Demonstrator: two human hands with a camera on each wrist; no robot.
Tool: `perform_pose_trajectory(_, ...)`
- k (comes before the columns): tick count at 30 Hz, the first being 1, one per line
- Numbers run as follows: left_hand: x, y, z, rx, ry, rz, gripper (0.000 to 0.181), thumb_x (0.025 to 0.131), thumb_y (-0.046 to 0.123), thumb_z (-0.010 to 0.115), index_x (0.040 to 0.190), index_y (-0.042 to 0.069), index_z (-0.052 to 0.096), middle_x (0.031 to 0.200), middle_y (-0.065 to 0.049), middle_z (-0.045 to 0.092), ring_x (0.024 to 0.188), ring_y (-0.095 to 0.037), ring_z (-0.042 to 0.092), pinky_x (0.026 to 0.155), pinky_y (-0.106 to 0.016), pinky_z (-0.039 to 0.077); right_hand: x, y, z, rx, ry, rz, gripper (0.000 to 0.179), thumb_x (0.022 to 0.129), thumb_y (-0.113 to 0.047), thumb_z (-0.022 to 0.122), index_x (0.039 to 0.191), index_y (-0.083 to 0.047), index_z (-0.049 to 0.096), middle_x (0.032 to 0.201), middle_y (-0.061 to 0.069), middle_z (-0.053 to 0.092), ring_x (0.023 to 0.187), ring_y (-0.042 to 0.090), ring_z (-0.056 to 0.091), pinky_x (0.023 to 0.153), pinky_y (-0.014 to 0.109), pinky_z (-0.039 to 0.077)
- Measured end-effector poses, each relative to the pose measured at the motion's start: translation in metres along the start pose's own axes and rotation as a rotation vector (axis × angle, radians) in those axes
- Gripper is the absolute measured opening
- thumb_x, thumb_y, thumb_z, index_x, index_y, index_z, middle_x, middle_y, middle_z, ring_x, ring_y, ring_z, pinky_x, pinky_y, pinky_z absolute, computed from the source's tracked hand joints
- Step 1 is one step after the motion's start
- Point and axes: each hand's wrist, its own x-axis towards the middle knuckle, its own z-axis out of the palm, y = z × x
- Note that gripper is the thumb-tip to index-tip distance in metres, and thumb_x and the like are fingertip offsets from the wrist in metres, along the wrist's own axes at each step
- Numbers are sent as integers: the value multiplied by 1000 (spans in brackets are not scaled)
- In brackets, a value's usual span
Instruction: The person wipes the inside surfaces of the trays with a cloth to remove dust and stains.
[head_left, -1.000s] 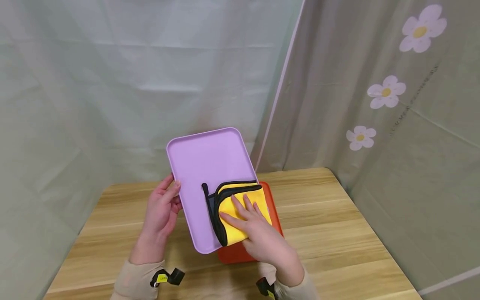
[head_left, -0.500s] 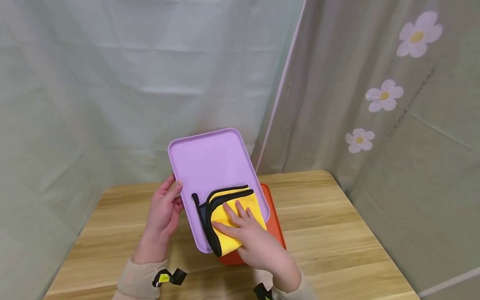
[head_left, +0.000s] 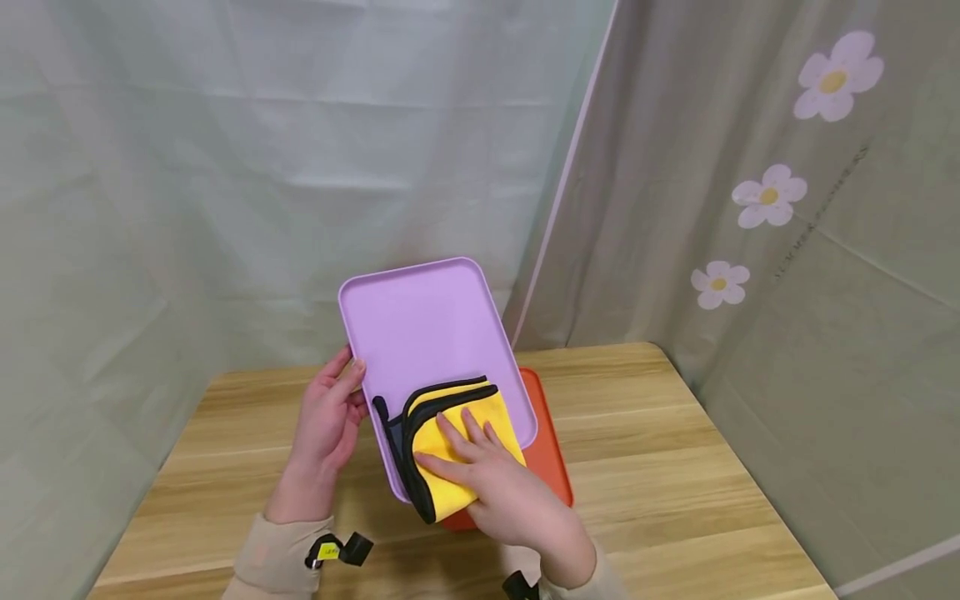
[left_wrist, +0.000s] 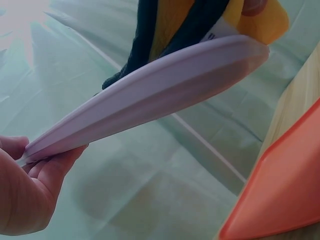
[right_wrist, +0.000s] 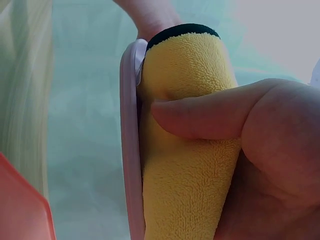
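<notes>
A shallow light-purple tray (head_left: pixel 427 333) is held tilted above the table. My left hand (head_left: pixel 326 417) pinches its left edge, thumb on the upper side and fingers behind. On the tray's lower part lies a folded yellow microfibre cloth (head_left: pixel 442 492) with black edging and a dark grey reverse. My right hand (head_left: pixel 510 500) holds the cloth against the tray, fingers spread over the top. Its thumb (right_wrist: pixel 200 117) lies along the cloth's near fold in the right wrist view. From the left wrist, the tray's underside (left_wrist: pixel 160 95) shows, with the cloth standing above it.
An orange-red tray (head_left: pixel 551 458) lies on the wooden table (head_left: pixel 660 467), partly hidden under the purple one. Pale curtains (head_left: pixel 300 167) surround the table at the back and sides, with flower prints at right. Each wrist wears a strapped camera (head_left: pixel 341 550).
My right hand has slid the cloth down and left across the purple tray, past its lower edge. The left hand and the purple tray have hardly moved.
</notes>
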Motion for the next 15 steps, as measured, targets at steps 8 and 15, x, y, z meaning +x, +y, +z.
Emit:
perform_pose_trajectory(8,0,0,0,17,11,-9,25,112,12,57,136,16,63,100,0,79,80,-15,78,72,-29,63,-2,0,3,-3,-12,-23,96,82,14,63,161,-39,48,177,3,20,162,38,10,126,62,23)
perform_pose_trajectory(15,0,1,-2,11,11,-9,24,112,11,56,134,17,65,100,1,78,80,-15,78,72,-29,63,-1,-5,6,-14,-10,-24,98,82,15,63,161,-39,47,177,3,19,162,37,10,125,63,24)
